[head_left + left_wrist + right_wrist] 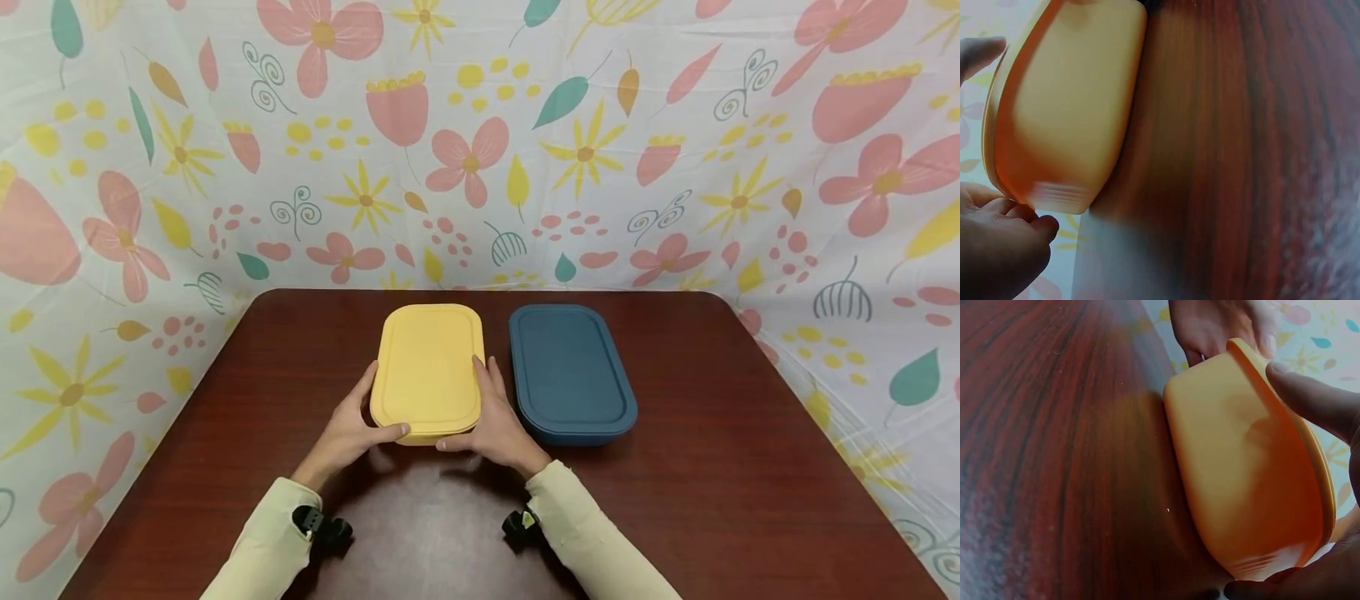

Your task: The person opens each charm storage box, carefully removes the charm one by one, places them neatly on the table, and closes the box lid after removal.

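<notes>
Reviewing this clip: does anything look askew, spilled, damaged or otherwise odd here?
Nothing stands out. The yellow container, between the left hand and right hand, and the blue container beside it look closed and undamaged; no spill shows on the table.

The right hand blocks part of the narrow gap between yellow box and blue box; the desk gives wide passage right of both.

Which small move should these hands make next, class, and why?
Probably ease up the yellow lid at its near edge: it covers the yellow container, the left hand and right hand flank it, and both thumbs lie near that edge.
</notes>
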The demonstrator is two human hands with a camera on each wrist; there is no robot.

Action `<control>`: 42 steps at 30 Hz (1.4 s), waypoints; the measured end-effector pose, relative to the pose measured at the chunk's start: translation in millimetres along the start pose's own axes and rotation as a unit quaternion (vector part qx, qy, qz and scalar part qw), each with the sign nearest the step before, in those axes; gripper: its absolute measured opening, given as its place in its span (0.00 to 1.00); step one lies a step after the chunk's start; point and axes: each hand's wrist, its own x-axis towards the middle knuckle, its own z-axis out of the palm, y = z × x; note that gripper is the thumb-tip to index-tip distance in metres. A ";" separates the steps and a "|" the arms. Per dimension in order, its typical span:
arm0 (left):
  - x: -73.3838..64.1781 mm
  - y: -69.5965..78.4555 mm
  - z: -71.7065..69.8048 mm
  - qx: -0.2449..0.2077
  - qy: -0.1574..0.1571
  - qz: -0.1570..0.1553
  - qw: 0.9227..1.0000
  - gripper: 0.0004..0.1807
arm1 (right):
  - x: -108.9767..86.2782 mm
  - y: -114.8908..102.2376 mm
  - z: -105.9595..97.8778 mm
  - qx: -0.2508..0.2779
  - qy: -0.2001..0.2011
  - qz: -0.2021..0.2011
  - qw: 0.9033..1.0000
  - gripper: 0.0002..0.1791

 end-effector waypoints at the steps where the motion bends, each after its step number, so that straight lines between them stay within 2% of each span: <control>1: -0.1 -0.4 -0.5 0.006 -0.001 0.001 1.000 0.65 | 0.4 -0.2 -0.1 -0.001 0.002 -0.001 1.000 0.77; 4: -0.9 -1.2 -1.7 0.025 0.000 -0.003 1.000 0.65 | 1.6 -0.3 -0.1 -0.005 0.007 -0.007 1.000 0.76; 7: -1.6 -1.4 -2.0 0.025 0.000 -0.003 1.000 0.65 | 2.2 0.1 0.1 -0.010 0.005 -0.009 1.000 0.76; 12: -1.0 -2.1 -2.0 0.004 -0.011 0.015 1.000 0.67 | 2.9 1.1 -0.2 -0.006 0.002 -0.013 1.000 0.76; 20: -0.9 -2.4 -5.1 0.022 -0.016 0.031 0.999 0.70 | 4.8 2.3 0.0 -0.004 0.000 -0.023 1.000 0.76; 34: 0.3 -2.1 -6.7 0.034 -0.022 0.030 0.999 0.75 | 3.4 0.2 -0.5 -0.016 0.002 -0.019 1.000 0.76; 42: 0.9 1.5 -7.1 0.025 -0.019 0.032 0.999 0.74 | 6.0 1.9 -2.9 -0.012 -0.005 -0.021 1.000 0.76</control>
